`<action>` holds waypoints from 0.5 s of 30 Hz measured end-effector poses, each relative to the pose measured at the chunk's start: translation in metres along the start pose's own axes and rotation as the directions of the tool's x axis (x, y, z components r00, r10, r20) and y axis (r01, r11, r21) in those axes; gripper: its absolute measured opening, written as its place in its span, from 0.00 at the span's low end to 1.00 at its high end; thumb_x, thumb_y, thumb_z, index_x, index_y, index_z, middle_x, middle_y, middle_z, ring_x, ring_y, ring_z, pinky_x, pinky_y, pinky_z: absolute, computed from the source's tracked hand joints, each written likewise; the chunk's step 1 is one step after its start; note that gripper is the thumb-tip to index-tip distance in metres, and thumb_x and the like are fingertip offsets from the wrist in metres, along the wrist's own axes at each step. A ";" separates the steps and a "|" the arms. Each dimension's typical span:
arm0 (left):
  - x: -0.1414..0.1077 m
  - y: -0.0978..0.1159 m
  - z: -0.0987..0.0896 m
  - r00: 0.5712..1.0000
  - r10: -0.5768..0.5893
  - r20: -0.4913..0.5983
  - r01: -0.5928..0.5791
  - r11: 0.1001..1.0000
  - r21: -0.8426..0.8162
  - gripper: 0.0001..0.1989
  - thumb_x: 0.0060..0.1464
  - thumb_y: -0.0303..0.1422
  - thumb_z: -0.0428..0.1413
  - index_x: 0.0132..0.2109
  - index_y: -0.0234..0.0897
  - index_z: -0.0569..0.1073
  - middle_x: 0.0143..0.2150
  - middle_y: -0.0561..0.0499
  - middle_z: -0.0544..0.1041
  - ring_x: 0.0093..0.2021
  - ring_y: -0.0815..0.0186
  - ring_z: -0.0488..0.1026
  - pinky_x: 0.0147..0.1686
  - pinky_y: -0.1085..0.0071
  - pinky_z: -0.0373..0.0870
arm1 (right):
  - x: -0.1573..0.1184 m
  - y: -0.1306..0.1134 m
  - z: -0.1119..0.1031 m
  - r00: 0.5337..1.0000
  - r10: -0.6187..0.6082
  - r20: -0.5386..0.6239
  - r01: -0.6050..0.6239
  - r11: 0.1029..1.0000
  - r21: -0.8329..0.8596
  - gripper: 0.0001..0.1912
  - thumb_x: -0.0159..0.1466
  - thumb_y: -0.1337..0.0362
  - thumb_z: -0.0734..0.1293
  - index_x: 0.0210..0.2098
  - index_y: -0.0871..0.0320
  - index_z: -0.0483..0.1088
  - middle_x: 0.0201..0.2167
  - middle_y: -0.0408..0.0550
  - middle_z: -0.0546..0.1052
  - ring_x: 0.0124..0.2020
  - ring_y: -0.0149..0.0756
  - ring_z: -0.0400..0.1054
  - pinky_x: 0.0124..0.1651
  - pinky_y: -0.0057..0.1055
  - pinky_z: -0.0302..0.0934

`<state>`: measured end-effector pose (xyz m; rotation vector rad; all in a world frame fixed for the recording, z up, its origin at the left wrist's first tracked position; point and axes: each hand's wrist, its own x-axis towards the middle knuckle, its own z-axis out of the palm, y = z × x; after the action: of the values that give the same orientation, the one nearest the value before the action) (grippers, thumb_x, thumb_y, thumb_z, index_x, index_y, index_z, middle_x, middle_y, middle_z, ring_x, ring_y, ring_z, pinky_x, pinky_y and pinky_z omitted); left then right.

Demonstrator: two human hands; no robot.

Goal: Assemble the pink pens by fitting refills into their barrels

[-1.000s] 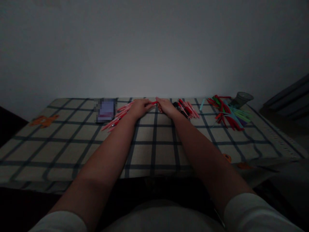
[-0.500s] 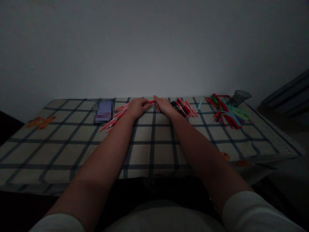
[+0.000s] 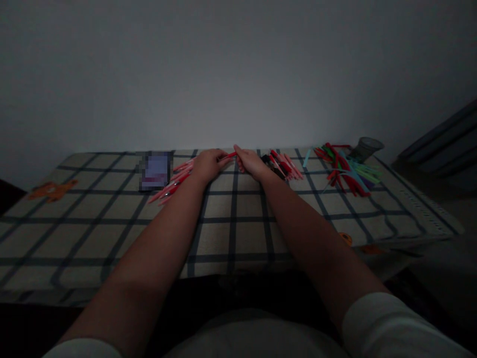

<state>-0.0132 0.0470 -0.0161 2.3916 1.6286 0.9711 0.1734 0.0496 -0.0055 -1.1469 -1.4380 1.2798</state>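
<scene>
Near the back of the table, my left hand point(image 3: 208, 165) and my right hand point(image 3: 249, 162) are both closed on one slim red pen point(image 3: 230, 155), held between them just above the cloth. The right thumb points up beside the pen's right end. Left of my left hand lies a row of pink and red pens point(image 3: 173, 186), partly hidden by the wrist. Just right of my right hand is a pile of black, red and pink pen parts point(image 3: 285, 165); its left side is covered by the hand.
A checked cloth point(image 3: 216, 238) covers the table, which backs onto a plain wall. A blurred dark packet point(image 3: 156, 171) lies at left. Colourful strips point(image 3: 348, 171) lie beside a tipped dark mesh cup point(image 3: 367, 148) at right. A thin light-blue strip point(image 3: 307, 157) lies nearer the pen parts.
The whole view has shifted slightly, so the table and hands sit a little further left. Both hands keep the same hold on the red pen.
</scene>
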 end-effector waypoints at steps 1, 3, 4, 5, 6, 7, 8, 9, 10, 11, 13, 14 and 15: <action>0.000 0.000 0.000 1.000 -0.003 0.001 0.003 1.000 0.008 0.15 0.66 0.43 0.63 0.52 0.41 0.88 0.42 0.45 0.87 0.39 0.59 0.77 0.39 0.66 0.65 | 0.000 0.001 0.000 1.000 0.004 0.002 -0.004 1.000 0.003 0.25 0.80 0.55 0.64 0.26 0.54 0.63 0.17 0.37 0.65 0.17 0.25 0.57 0.20 0.24 0.56; 0.000 0.000 0.000 1.000 -0.015 0.004 0.015 1.000 0.016 0.15 0.66 0.44 0.63 0.51 0.41 0.88 0.42 0.44 0.87 0.40 0.58 0.78 0.39 0.65 0.66 | 0.000 0.001 0.000 1.000 0.000 0.015 0.000 1.000 0.011 0.24 0.80 0.59 0.64 0.26 0.54 0.64 0.18 0.36 0.65 0.16 0.25 0.57 0.20 0.23 0.55; 0.000 0.001 -0.001 1.000 -0.021 0.005 0.021 1.000 0.017 0.15 0.66 0.44 0.63 0.51 0.41 0.88 0.42 0.45 0.87 0.40 0.58 0.78 0.39 0.65 0.66 | 0.000 0.001 -0.001 1.000 -0.009 0.026 0.008 1.000 0.012 0.23 0.80 0.62 0.63 0.26 0.54 0.64 0.18 0.36 0.65 0.17 0.25 0.58 0.20 0.23 0.55; 0.000 0.000 -0.001 1.000 -0.027 0.007 0.027 0.999 0.017 0.15 0.66 0.44 0.63 0.51 0.41 0.88 0.41 0.45 0.87 0.39 0.58 0.78 0.38 0.66 0.65 | 0.000 0.001 -0.001 0.999 -0.020 0.036 0.019 1.000 0.010 0.23 0.80 0.64 0.63 0.26 0.55 0.64 0.18 0.36 0.66 0.17 0.25 0.59 0.20 0.22 0.55; 0.000 0.000 -0.001 0.999 -0.034 0.003 0.034 0.999 0.016 0.15 0.66 0.44 0.63 0.51 0.41 0.88 0.41 0.45 0.87 0.39 0.58 0.78 0.38 0.66 0.65 | 0.000 0.001 -0.002 0.999 -0.027 0.041 0.027 1.000 0.007 0.22 0.80 0.66 0.62 0.26 0.55 0.64 0.19 0.36 0.66 0.17 0.25 0.59 0.21 0.22 0.55; 0.000 0.000 -0.001 0.999 -0.040 -0.003 0.040 0.999 0.014 0.15 0.65 0.44 0.63 0.50 0.42 0.88 0.41 0.45 0.87 0.38 0.59 0.77 0.37 0.66 0.65 | -0.001 0.001 -0.002 0.999 -0.031 0.042 0.031 1.000 0.005 0.22 0.79 0.68 0.61 0.27 0.55 0.64 0.19 0.36 0.66 0.18 0.25 0.60 0.21 0.22 0.56; 0.000 0.000 0.000 0.999 -0.045 -0.012 0.045 0.999 0.010 0.15 0.65 0.45 0.64 0.50 0.42 0.88 0.40 0.45 0.87 0.38 0.59 0.77 0.36 0.66 0.64 | -0.001 0.001 -0.002 0.999 -0.030 0.040 0.029 1.000 0.006 0.21 0.79 0.68 0.61 0.27 0.54 0.65 0.19 0.36 0.67 0.18 0.25 0.60 0.20 0.22 0.55; 0.000 -0.001 0.000 0.999 -0.048 -0.021 0.048 0.999 0.003 0.15 0.65 0.45 0.64 0.50 0.43 0.88 0.40 0.46 0.87 0.37 0.59 0.77 0.36 0.66 0.64 | -0.001 0.001 -0.002 0.999 -0.028 0.034 0.028 1.000 0.011 0.21 0.79 0.68 0.61 0.28 0.54 0.65 0.20 0.36 0.67 0.18 0.25 0.61 0.20 0.22 0.55; 0.000 -0.001 0.001 0.999 -0.046 -0.027 0.046 0.999 -0.006 0.15 0.65 0.46 0.64 0.50 0.43 0.88 0.40 0.46 0.87 0.37 0.59 0.77 0.36 0.66 0.64 | 0.000 0.001 -0.002 0.999 -0.025 0.027 0.025 1.000 0.017 0.20 0.80 0.65 0.61 0.29 0.54 0.65 0.20 0.36 0.67 0.17 0.25 0.60 0.20 0.22 0.55; 0.000 -0.001 0.001 0.999 -0.040 -0.031 0.039 0.999 -0.014 0.15 0.65 0.46 0.64 0.49 0.43 0.88 0.40 0.46 0.87 0.37 0.60 0.77 0.36 0.66 0.64 | 0.000 0.001 -0.002 1.000 -0.021 0.022 0.021 1.000 0.020 0.21 0.80 0.62 0.62 0.29 0.54 0.65 0.19 0.36 0.67 0.17 0.25 0.60 0.19 0.22 0.55; 0.000 -0.001 0.002 0.999 -0.022 -0.032 0.021 1.000 -0.018 0.16 0.65 0.46 0.63 0.49 0.42 0.88 0.40 0.46 0.87 0.37 0.60 0.77 0.36 0.66 0.64 | 0.001 0.003 -0.001 1.000 -0.014 0.020 0.014 1.000 0.012 0.23 0.80 0.56 0.64 0.28 0.54 0.64 0.18 0.36 0.66 0.17 0.25 0.59 0.20 0.22 0.55; 0.000 -0.001 0.001 1.000 -0.014 -0.028 0.014 1.000 -0.014 0.16 0.65 0.46 0.63 0.49 0.42 0.88 0.40 0.46 0.87 0.37 0.61 0.77 0.36 0.66 0.63 | 0.002 0.003 -0.001 1.000 -0.010 0.021 0.010 1.000 0.003 0.24 0.80 0.55 0.64 0.27 0.54 0.64 0.18 0.36 0.66 0.17 0.24 0.59 0.20 0.22 0.55; 0.000 -0.001 0.001 1.000 -0.009 -0.023 0.009 1.000 -0.008 0.16 0.66 0.46 0.63 0.49 0.42 0.88 0.40 0.46 0.87 0.37 0.61 0.76 0.36 0.66 0.63 | 0.002 0.004 -0.001 1.000 -0.005 0.023 0.006 1.000 -0.007 0.24 0.80 0.55 0.64 0.26 0.54 0.63 0.17 0.36 0.65 0.16 0.24 0.58 0.20 0.22 0.55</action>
<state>-0.0132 0.0477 -0.0174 2.3741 1.6388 1.0060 0.1741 0.0521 -0.0089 -1.1358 -1.4623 1.2884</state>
